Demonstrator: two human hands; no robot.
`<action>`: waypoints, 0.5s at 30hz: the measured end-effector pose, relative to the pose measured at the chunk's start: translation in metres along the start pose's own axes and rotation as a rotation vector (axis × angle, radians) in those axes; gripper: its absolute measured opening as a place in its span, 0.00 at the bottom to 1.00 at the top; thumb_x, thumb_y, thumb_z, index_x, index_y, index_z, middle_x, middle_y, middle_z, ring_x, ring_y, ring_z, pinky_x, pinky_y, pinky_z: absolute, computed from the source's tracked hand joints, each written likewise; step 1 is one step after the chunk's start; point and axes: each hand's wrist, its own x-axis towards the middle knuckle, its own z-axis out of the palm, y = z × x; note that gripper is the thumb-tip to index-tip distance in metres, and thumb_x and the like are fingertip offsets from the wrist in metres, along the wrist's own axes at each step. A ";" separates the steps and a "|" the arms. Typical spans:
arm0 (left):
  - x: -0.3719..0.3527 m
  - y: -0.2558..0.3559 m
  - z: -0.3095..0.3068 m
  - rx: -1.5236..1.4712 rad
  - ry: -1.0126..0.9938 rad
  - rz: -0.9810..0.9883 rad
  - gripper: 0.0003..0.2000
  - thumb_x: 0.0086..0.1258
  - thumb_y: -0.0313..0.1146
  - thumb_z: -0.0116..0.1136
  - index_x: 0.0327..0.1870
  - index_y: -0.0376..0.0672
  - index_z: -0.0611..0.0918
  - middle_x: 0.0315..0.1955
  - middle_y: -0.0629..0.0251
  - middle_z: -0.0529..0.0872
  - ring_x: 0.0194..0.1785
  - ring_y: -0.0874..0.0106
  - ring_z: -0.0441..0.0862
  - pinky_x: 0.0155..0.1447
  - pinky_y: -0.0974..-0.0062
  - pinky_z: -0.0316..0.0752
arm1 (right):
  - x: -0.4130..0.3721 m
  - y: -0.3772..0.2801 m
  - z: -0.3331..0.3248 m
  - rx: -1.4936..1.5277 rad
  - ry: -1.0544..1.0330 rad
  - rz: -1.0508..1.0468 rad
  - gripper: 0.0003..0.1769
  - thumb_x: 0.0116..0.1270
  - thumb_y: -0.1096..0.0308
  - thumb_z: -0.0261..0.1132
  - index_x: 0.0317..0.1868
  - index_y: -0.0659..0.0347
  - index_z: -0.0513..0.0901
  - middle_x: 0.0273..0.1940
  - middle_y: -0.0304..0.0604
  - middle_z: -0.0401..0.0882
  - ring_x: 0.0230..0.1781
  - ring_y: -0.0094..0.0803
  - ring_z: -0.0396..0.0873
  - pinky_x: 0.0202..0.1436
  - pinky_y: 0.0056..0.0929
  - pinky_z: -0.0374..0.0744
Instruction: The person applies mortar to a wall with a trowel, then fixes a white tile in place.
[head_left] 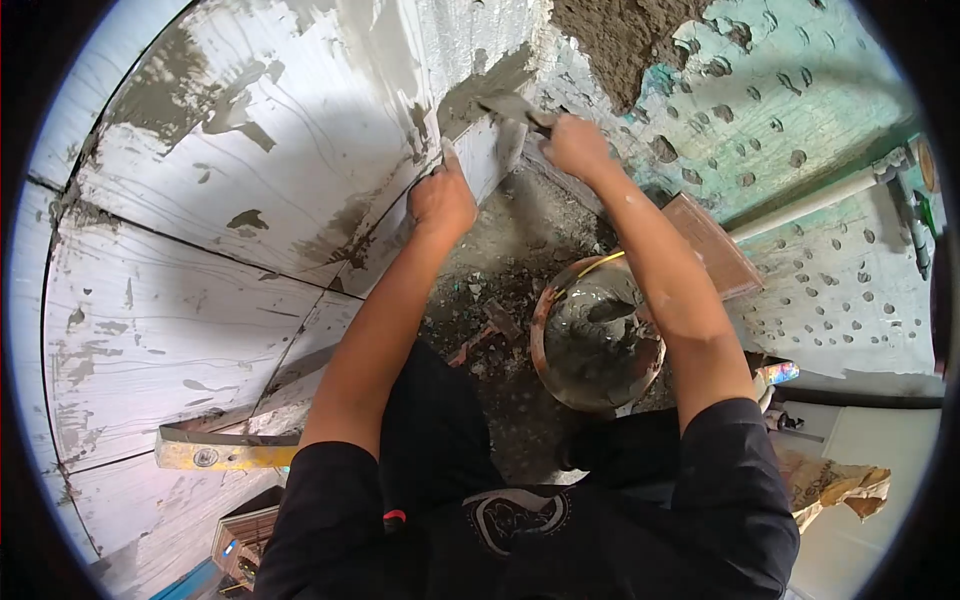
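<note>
My right hand (pixel 575 145) grips the handle of a trowel (pixel 508 106) whose blade carries grey mortar and rests against the top edge of a white wall tile (pixel 485 155). My left hand (pixel 440 195) presses on that tile's face, thumb raised along its edge. The tile sits in the lowest row of large white tiles (pixel 250 130) smeared with mortar. Beyond the tile edge, rough grey mortar (pixel 620 35) covers part of a pitted green wall (pixel 760 110).
A round bucket of wet mortar (pixel 598 340) stands on the rubble-strewn floor (pixel 500 290) between my arms. A brown tile (pixel 715 245) leans by the wall. A yellow spirit level (pixel 225 450) lies against the tiles. A white pipe (pixel 810 205) crosses at right, crumpled paper (pixel 835 485) lower right.
</note>
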 end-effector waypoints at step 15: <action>-0.023 0.006 0.008 -0.030 0.084 0.055 0.41 0.57 0.39 0.62 0.67 0.30 0.54 0.37 0.48 0.82 0.41 0.53 0.81 0.45 0.59 0.75 | -0.025 0.002 -0.017 0.040 -0.047 -0.081 0.16 0.51 0.64 0.62 0.36 0.66 0.81 0.33 0.56 0.82 0.36 0.50 0.81 0.44 0.43 0.79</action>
